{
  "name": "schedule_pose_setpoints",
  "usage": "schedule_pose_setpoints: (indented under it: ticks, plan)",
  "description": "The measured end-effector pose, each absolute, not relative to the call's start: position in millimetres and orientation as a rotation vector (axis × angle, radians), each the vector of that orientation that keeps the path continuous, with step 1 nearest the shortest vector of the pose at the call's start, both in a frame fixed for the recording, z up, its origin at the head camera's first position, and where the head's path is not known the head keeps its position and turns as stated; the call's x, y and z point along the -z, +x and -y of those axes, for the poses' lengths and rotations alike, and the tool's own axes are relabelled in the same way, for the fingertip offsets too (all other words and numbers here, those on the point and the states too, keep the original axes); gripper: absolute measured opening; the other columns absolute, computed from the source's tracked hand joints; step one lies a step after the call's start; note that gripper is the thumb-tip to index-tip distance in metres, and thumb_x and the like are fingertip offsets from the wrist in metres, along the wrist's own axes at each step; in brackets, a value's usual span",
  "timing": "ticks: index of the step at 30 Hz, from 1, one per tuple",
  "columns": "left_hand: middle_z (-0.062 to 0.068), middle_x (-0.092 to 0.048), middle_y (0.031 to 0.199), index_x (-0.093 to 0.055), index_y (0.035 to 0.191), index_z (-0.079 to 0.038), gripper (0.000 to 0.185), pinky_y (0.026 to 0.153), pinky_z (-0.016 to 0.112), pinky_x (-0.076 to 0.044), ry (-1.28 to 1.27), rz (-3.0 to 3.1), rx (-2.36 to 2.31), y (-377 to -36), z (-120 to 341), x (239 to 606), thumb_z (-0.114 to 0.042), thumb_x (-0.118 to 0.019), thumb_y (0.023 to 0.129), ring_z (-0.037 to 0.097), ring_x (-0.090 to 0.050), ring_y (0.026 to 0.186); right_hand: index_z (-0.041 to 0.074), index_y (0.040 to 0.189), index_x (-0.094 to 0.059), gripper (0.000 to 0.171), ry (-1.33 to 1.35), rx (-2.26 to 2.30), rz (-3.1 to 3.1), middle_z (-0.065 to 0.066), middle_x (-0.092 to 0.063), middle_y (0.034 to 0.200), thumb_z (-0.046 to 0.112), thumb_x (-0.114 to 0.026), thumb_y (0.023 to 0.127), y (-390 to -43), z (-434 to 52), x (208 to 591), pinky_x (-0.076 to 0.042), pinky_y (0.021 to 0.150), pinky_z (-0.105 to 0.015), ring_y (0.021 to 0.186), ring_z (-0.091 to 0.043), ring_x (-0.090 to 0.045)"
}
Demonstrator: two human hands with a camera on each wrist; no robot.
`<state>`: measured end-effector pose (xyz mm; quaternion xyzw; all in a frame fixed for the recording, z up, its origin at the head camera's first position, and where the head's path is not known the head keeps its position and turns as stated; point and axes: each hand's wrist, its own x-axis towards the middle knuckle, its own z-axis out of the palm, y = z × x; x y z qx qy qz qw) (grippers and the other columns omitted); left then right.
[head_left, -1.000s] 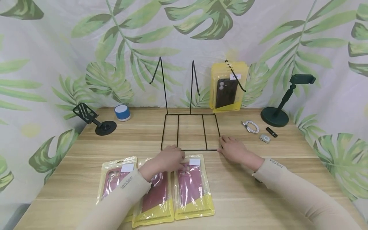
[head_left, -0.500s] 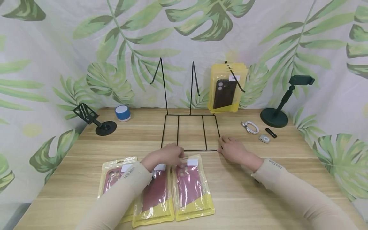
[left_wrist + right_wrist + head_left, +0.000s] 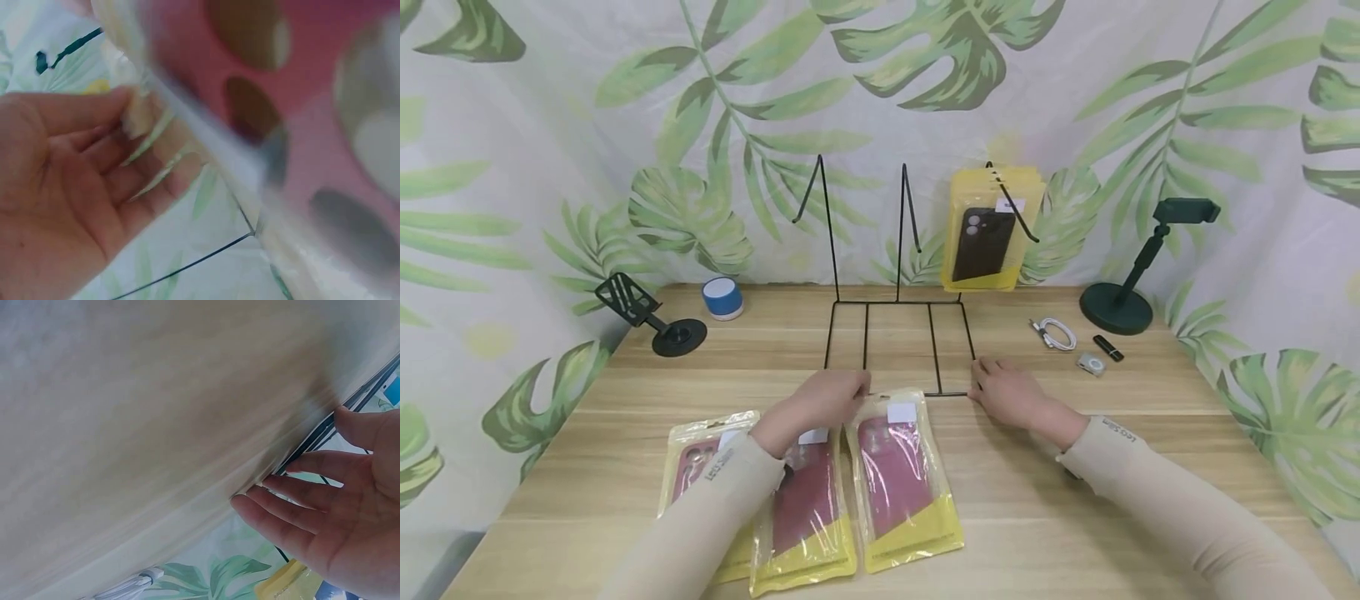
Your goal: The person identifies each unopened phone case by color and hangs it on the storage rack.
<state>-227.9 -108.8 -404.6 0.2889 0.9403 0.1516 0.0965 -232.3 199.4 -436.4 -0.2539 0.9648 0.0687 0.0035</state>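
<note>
Your left hand (image 3: 820,407) pinches the top of one pink case pack (image 3: 904,479), just before the wire rack (image 3: 898,346). Two more packs (image 3: 801,508) lie left of it. Your right hand (image 3: 1011,392) rests flat, fingers straight, against the rack's front right corner.

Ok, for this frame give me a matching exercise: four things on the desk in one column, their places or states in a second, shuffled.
Things:
1. blue speaker
2. black-case packet
3. white cable
4. rightmost pink-case packet

Places:
A. hanging on the wire rack's right hook
B. coiled on the table, right of the rack
C. top edge in the left hand's grip
D. back left, beside a black stand

Pairs: 1-D, 2-A, 3-B, 4-C
</note>
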Motion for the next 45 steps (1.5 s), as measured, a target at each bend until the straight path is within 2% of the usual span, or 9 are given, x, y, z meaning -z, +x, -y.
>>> schedule_pose_setpoints:
  ticks: [4,10,16,21,23,26,34,40,45]
  plan:
    - [0.004,-0.067,0.086,-0.062,0.101,-0.008,0.008,0.061,0.028,-0.048,0.839,-2.83,-0.795,-222.0,112.0,390.8,-0.011,-0.055,0.1,0.012,-0.051,0.064,-0.009,0.136,-0.053,0.055,-0.818,-0.262,-3.025,-0.027,-0.054,0.14,0.034,-0.052,0.103,-231.5,-199.5,436.1,-0.047,0.105,-0.051,0.126,-0.043,-0.055]
    - [0.01,-0.066,0.087,-0.061,0.104,-0.001,0.011,0.062,0.024,-0.051,0.767,-2.688,-1.539,-211.0,124.4,356.1,-0.01,-0.056,0.099,0.011,-0.054,0.067,-0.009,0.136,-0.053,0.055,-0.837,-0.276,-3.03,-0.027,-0.055,0.139,0.035,-0.053,0.102,-231.2,-199.5,437.2,-0.047,0.106,-0.049,0.125,-0.042,-0.056]
    - [-0.009,-0.058,0.076,-0.058,0.097,0.013,0.008,0.059,0.017,-0.047,0.921,-2.723,-2.082,-214.2,148.3,310.0,0.007,-0.057,0.092,0.005,-0.052,0.065,-0.009,0.136,-0.054,0.055,-0.863,-0.3,-3.033,-0.027,-0.055,0.139,0.034,-0.053,0.102,-231.7,-199.7,437.7,-0.046,0.107,-0.049,0.126,-0.041,-0.055]
    - [-0.013,-0.06,0.074,-0.061,0.092,0.002,0.004,0.057,0.017,-0.044,0.878,-2.67,-2.388,-228.2,167.1,279.6,0.004,-0.058,0.094,0.004,-0.052,0.064,-0.009,0.134,-0.055,0.054,-0.898,-0.339,-3.049,-0.026,-0.057,0.137,0.034,-0.054,0.102,-233.8,-200.7,440.0,-0.046,0.107,-0.049,0.126,-0.041,-0.056]
    - [-0.011,-0.061,0.074,-0.061,0.093,0.0,0.004,0.057,0.017,-0.043,0.86,-2.632,-2.444,-234.6,172.1,272.7,0.001,-0.059,0.096,0.005,-0.053,0.065,-0.009,0.135,-0.055,0.054,-0.897,-0.331,-3.055,-0.026,-0.057,0.137,0.034,-0.054,0.102,-234.5,-201.2,441.3,-0.047,0.106,-0.049,0.125,-0.041,-0.056]
    - [-0.011,-0.062,0.075,-0.058,0.095,0.005,0.008,0.058,0.018,-0.044,0.859,-2.623,-2.459,-242.5,174.5,265.8,-0.002,-0.058,0.097,0.006,-0.055,0.066,-0.009,0.135,-0.055,0.055,-0.898,-0.313,-3.054,-0.026,-0.057,0.138,0.035,-0.054,0.102,-234.2,-201.6,442.3,-0.047,0.107,-0.049,0.125,-0.041,-0.056]
    - [-0.012,-0.061,0.078,-0.058,0.094,-0.002,0.005,0.066,0.019,-0.045,0.844,-2.695,-2.373,-257.7,171.2,259.7,0.0,-0.056,0.098,0.007,-0.053,0.07,-0.009,0.134,-0.055,0.055,-0.898,-0.283,-3.067,-0.027,-0.057,0.136,0.035,-0.055,0.101,-234.3,-202.8,444.1,-0.047,0.106,-0.049,0.124,-0.041,-0.057]
    - [-0.01,-0.06,0.081,-0.059,0.101,0.001,0.01,0.066,0.021,-0.042,0.786,-2.843,-2.186,-262.4,172.7,257.6,-0.009,-0.057,0.1,0.009,-0.051,0.073,-0.009,0.135,-0.055,0.055,-0.895,-0.287,-3.062,-0.026,-0.057,0.136,0.035,-0.055,0.101,-233.9,-202.7,443.9,-0.048,0.105,-0.048,0.124,-0.04,-0.057]
    - [-0.007,-0.06,0.082,-0.059,0.1,-0.004,0.008,0.066,0.022,-0.041,0.735,-2.888,-2.121,-269.1,175.2,256.7,-0.012,-0.056,0.101,0.009,-0.051,0.075,-0.008,0.136,-0.054,0.055,-0.832,-0.202,-3.072,-0.026,-0.056,0.138,0.034,-0.055,0.102,-233.5,-201.9,442.5,-0.048,0.105,-0.049,0.125,-0.041,-0.056]
